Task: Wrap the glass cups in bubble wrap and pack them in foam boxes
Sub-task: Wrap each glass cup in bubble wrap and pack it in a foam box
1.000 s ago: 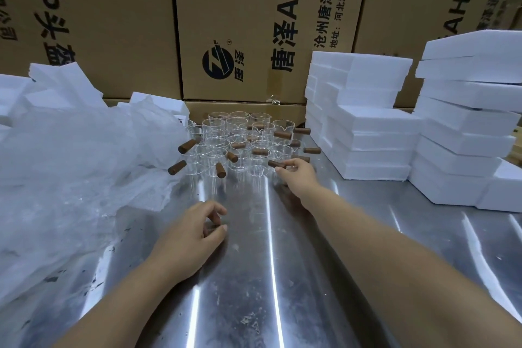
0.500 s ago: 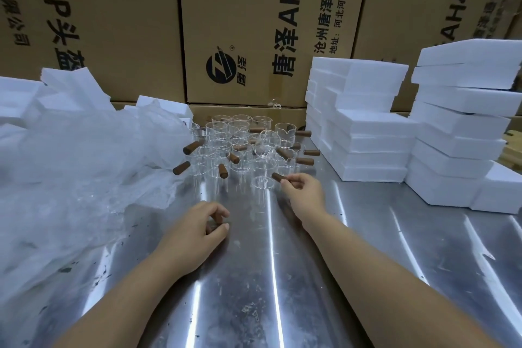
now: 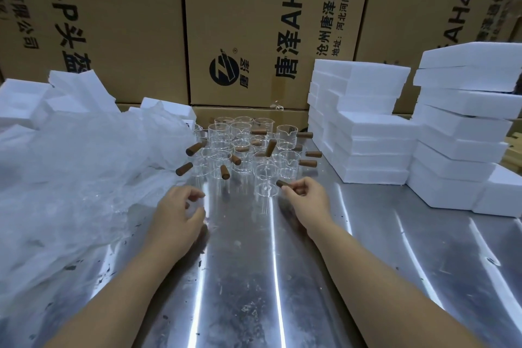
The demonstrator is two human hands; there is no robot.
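Note:
Several clear glass cups with brown wooden handles stand clustered at the back middle of the steel table. My right hand pinches the brown handle of the nearest glass cup, which stands at the front of the cluster. My left hand rests on the table with loosely curled fingers, holding nothing, just right of a heap of bubble wrap. White foam boxes are stacked at the right.
A second stack of foam boxes fills the far right. More foam pieces lie behind the bubble wrap at left. Cardboard cartons wall off the back. The steel table stretches in front of me.
My right hand has drawn the front cup by its handle a little towards me, away from the cluster. My left hand has barely moved.

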